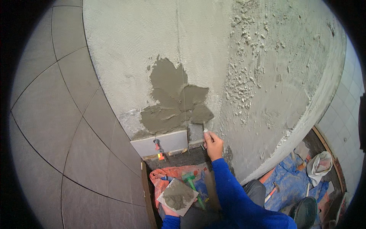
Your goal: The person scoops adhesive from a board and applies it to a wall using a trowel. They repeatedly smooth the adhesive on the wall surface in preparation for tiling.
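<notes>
My right hand (214, 146) grips a trowel (206, 129) by its handle. The blade lies against the wall, at the lower right edge of a patch of wet grey mortar (167, 95). Low in front of me, my left hand (170, 211) holds a small square tile (182, 210) from beneath, most of its fingers hidden. The tile's ribbed back faces up and bears a heap of mortar. Below the patch, a light grey tile (162, 144) is set on the wall, with a red and black tile clip (157, 145) at its face. A thin string runs vertically past the patch.
Large grey tiles (42, 110) cover the left wall. Below lie a green-headed mallet (190, 181) and orange sheeting (156, 176). At lower right are a blue tarp (288, 181), a hammer (272, 192), a white sack (319, 168) and a dark bucket (306, 213). Rough mortar (248, 68) coats the right wall.
</notes>
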### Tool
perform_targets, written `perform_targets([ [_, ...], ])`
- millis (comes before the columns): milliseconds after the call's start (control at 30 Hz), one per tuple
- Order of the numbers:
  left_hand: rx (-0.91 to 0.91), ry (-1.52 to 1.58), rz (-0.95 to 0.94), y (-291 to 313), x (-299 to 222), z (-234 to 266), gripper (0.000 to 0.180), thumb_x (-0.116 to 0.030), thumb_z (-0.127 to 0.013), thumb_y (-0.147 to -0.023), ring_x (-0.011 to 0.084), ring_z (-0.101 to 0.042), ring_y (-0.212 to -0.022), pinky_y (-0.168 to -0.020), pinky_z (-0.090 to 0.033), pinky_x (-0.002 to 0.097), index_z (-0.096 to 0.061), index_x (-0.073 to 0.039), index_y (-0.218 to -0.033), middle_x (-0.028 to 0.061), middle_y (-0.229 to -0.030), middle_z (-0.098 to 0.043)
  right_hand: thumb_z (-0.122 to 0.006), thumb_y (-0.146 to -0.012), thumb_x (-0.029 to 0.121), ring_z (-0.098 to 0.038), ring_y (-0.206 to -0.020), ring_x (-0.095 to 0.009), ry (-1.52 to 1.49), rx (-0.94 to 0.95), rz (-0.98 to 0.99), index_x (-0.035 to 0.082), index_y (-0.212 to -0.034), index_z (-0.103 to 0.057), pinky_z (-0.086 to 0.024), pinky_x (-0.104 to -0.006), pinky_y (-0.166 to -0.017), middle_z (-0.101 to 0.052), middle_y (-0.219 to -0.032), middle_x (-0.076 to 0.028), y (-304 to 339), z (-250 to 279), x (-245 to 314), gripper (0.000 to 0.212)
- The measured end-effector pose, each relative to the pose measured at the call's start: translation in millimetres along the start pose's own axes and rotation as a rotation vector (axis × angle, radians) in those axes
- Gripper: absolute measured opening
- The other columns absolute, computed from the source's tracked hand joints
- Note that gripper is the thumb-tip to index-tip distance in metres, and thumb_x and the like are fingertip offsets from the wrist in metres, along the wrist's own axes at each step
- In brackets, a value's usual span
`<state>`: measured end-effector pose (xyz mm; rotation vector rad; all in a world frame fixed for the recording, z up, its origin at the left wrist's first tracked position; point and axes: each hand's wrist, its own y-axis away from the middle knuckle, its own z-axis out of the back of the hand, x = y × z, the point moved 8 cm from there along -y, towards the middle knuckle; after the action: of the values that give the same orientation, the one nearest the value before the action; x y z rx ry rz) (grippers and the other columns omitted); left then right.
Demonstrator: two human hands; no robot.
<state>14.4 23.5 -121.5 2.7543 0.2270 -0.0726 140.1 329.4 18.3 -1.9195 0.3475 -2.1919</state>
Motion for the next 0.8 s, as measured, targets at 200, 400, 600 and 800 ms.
perform_targets([
  [200, 0.018, -0.081, -0.053, -3.4, -4.4, -7.5, 0.066, -0.066, -0.05, -0.099, 0.0492, -0.061, -0.126, -0.095, -0.046, 0.0872, -0.056, -0.019, -0.145, 0.0148, -0.141, -0.063, -0.079, -0.097, 0.035, -0.078, -0.092, -0.037, 0.217, 0.037, 0.446, -0.007, -0.113, -0.078, -0.059, -0.0427, -0.081, -0.078, -0.1, -0.027, -4.1, -5.4, 62.7, 0.045],
  [400, 0.052, -0.333, -0.179, 13.5, -5.3, -47.9, 0.06, -0.062, -0.051, -0.1, 0.0474, -0.065, -0.118, -0.092, -0.049, 0.0853, -0.057, -0.019, -0.141, 0.0146, -0.134, -0.066, -0.078, -0.099, 0.036, -0.078, -0.086, -0.036, 0.228, -0.038, 0.474, -0.004, -0.112, -0.079, -0.059, -0.042, -0.077, -0.078, -0.097, -0.025, -36.9, -9.4, 105.9, 0.043],
  [600, 0.021, 0.009, 0.025, 14.9, 2.6, -43.8, 0.06, -0.059, -0.054, -0.1, 0.0474, -0.067, -0.117, -0.095, -0.046, 0.0862, -0.059, -0.015, -0.142, 0.0156, -0.14, -0.066, -0.072, -0.105, 0.037, -0.059, -0.058, -0.007, -0.364, 0.063, -0.016, -0.002, -0.116, -0.077, -0.045, -0.0256, -0.051, -0.067, -0.075, -0.004, -54.5, -11.7, 55.4, 0.04],
  [800, 0.109, -0.075, -0.046, -4.4, -5.3, -18.9, 0.079, -0.068, -0.056, -0.098, 0.0441, -0.055, -0.138, -0.111, -0.042, 0.0758, -0.05, -0.014, -0.154, 0.0144, -0.155, -0.056, -0.069, -0.107, 0.035, -0.06, -0.06, -0.01, -0.365, -0.094, -0.13, -0.002, -0.118, -0.073, -0.046, -0.0253, -0.053, -0.069, -0.08, -0.006, 1.2, 6.9, 37.2, 0.039],
])
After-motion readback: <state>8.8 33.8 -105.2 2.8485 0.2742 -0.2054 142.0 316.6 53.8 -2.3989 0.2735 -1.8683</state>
